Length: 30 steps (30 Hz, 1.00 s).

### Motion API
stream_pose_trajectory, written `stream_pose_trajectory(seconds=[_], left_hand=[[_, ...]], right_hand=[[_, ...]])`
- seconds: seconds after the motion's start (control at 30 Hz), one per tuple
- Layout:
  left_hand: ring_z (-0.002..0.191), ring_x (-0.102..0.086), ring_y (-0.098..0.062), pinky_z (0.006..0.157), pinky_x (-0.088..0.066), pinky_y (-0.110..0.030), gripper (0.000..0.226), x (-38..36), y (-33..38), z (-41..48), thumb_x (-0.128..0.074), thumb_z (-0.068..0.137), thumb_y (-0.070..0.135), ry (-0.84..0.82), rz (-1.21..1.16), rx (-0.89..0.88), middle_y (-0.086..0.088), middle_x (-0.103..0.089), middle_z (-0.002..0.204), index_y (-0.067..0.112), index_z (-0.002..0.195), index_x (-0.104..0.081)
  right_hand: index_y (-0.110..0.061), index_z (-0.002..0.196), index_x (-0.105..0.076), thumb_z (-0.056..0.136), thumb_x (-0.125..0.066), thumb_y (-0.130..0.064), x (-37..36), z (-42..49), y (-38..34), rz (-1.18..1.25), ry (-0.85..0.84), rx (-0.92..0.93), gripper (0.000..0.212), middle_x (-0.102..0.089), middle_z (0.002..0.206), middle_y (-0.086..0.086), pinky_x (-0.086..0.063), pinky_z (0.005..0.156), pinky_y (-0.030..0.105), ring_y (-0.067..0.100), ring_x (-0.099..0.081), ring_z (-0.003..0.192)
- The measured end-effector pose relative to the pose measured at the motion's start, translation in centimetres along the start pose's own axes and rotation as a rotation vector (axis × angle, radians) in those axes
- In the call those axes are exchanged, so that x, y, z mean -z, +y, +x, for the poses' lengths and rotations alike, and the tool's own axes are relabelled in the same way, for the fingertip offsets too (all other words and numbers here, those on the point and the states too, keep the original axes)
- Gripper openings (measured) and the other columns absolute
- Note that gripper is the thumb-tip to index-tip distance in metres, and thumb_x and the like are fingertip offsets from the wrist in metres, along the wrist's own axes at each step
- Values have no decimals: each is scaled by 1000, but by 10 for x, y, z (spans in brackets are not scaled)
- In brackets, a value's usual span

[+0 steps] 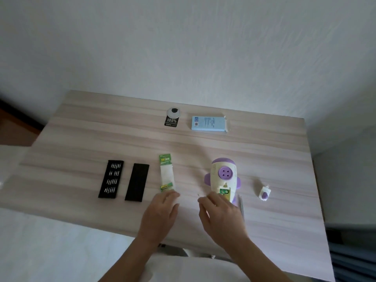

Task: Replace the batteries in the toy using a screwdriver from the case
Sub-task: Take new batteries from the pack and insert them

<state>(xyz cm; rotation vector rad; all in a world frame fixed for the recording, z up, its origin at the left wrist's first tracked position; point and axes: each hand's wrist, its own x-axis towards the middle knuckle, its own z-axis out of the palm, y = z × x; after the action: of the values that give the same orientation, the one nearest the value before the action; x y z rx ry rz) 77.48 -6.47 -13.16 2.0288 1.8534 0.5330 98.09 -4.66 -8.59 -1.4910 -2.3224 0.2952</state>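
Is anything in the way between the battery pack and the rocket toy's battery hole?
Only table and a tiny speck, maybe a screw, lie between the battery pack and the toy. But the right hand sits at the open compartment, partly covering it, and green batteries seem to fill it already.

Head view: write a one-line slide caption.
Left hand by the battery pack, right hand at the toy, its battery compartment open.

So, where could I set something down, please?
Bare wood spans the middle, between the pale blue cardboard box and the white-and-purple plastic toy, and left of the black bit tray. Crowded around the left hand and right hand.
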Motion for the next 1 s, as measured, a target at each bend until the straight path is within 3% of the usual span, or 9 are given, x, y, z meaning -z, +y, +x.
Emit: stream_pose_trajectory(seconds=[0.1,0.27,0.4,0.53,0.7,0.83,1.0], left_hand=[[89,-63,-21,71,-54,-30,29,3,-36,1,-47,92,28,-28,-9,132,-3,-66,105,14,109,-67],[90,-59,-18,75,-48,-27,19,6,-75,16,-55,95,14,-90,-118,279,-3,-61,109,11,110,-67],[91,-58,-14,77,-50,-24,23,3,-91,32,-60,93,12,-153,-153,244,-1,-59,110,13,115,-64],[87,-54,-8,73,-48,-18,23,-2,-101,41,-65,91,13,-209,-186,145,0,-58,105,14,115,-65],[89,-57,-10,76,-54,-25,17,-13,-111,45,-63,94,18,-216,-229,102,3,-57,107,13,109,-68],[86,-59,-13,72,-52,-24,18,-18,-112,47,-69,87,13,-213,-234,98,1,-59,102,15,105,-72],[91,-59,-12,80,-55,-26,22,-23,-112,49,-69,89,16,-211,-254,166,2,-60,105,17,110,-72]], right_hand=[[-24,79,-64,83,-67,-24,-20,14,-18,28,-115,-19,5,-58,77,-7,-44,39,25,14,-56,61],[-25,77,-69,78,-76,-26,-59,47,-38,-24,-310,-93,8,-59,74,-8,-35,39,24,14,-59,57],[-19,103,-67,98,-56,-30,-85,75,-48,-50,-428,-147,17,-62,98,-1,-52,58,33,23,-64,78],[-22,103,-66,93,-66,-25,-103,103,-55,-101,-496,-166,10,-60,99,-2,-40,55,31,24,-66,75],[-20,113,-58,92,-63,-15,-117,121,-56,-144,-647,-148,22,-51,112,1,-40,64,36,31,-66,92],[-22,114,-59,94,-62,-19,-124,123,-54,-142,-675,-165,21,-50,114,2,-40,65,35,30,-66,94],[-26,117,-60,97,-58,-27,-131,125,-51,-99,-662,-242,20,-49,116,0,-41,67,34,29,-65,94]])
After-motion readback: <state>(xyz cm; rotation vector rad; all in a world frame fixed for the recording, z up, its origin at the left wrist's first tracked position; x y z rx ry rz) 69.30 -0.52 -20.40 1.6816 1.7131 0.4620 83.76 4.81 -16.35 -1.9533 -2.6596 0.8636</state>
